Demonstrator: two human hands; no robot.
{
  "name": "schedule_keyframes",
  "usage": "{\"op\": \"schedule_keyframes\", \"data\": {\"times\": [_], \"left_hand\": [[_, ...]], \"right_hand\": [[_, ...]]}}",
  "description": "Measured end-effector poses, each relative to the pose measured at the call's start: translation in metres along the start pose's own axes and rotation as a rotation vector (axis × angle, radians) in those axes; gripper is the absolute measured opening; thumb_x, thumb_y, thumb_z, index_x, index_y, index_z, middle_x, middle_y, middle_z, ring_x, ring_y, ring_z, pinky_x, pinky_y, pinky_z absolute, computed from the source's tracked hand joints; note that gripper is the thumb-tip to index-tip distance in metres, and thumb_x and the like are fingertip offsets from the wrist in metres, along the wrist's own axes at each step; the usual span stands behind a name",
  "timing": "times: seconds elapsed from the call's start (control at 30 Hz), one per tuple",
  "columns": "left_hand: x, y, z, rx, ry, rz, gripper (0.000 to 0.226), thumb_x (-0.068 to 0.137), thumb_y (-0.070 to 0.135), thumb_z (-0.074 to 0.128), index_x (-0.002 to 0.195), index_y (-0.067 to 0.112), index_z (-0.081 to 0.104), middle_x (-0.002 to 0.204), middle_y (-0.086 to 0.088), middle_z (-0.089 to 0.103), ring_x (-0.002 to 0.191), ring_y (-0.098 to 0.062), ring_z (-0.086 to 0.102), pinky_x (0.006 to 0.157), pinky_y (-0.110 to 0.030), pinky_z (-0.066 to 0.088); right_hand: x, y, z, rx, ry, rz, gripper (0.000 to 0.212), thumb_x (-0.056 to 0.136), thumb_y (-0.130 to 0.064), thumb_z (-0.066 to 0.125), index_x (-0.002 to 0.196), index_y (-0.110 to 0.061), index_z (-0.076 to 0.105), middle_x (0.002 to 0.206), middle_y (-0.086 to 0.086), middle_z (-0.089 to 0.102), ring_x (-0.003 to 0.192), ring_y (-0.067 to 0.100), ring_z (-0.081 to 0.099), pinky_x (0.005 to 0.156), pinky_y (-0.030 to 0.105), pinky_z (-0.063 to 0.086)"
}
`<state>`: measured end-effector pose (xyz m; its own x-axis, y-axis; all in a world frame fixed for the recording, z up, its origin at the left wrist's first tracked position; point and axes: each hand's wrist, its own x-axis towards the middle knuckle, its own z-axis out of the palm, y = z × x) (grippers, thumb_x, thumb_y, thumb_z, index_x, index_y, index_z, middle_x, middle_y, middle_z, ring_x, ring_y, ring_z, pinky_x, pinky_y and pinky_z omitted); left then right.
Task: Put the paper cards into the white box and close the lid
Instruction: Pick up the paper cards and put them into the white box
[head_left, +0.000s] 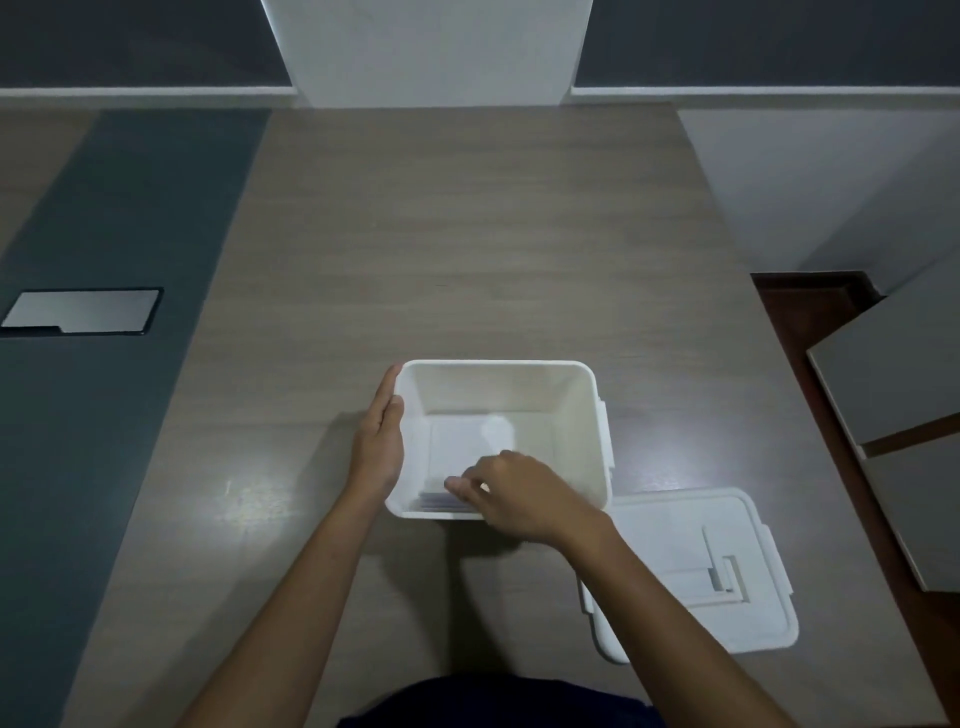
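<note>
A grey wood-grain table (467, 234) runs up to a dark wall with a white pillar (426, 47); a dark strip along its left side holds a silvery hatch plate (83, 310). No writing is legible anywhere. The white box (582, 441) stands open near the table's front edge. The left hand (378, 447) lies flat and open against its left wall. The right hand (511, 493) reaches inside, fingertips pinching the paper cards (434, 503) on the bottom. The lid (670, 525) lies just right of the box.

A wood-grain table (467, 234) carries an open white box (576, 395) near its centre, with the lid (675, 525) lying flat just right, nearer.
</note>
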<state>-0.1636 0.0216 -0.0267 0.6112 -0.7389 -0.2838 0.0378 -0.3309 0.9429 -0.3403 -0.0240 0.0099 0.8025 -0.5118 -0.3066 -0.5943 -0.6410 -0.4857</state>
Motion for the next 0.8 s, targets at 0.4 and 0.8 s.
{"op": "schedule_keyframes", "data": {"times": [0.4, 0.8], "left_hand": [[0.001, -0.001, 0.001, 0.057, 0.013, 0.046, 0.044, 0.101, 0.02, 0.033, 0.14, 0.037, 0.044, 0.14, 0.021, 0.042, 0.128, 0.005, 0.036, 0.105, -0.017, 0.025], [0.013, 0.006, 0.005, 0.315, 0.083, 0.08, 0.045, 0.1, 0.025, 0.032, 0.142, 0.037, 0.04, 0.148, 0.003, 0.045, 0.131, -0.021, 0.044, 0.1, -0.026, 0.033]], "right_hand": [[-0.004, 0.015, -0.005, 0.272, 0.197, 0.025, 0.037, 0.101, -0.043, 0.043, 0.107, -0.021, 0.071, 0.111, -0.006, 0.072, 0.099, 0.017, 0.058, 0.086, 0.033, 0.046], [-0.031, 0.054, -0.008, 0.209, 0.626, 0.088, 0.027, 0.098, -0.032, 0.054, 0.115, -0.016, 0.068, 0.13, 0.001, 0.064, 0.135, 0.019, 0.042, 0.108, 0.028, 0.032]]}}
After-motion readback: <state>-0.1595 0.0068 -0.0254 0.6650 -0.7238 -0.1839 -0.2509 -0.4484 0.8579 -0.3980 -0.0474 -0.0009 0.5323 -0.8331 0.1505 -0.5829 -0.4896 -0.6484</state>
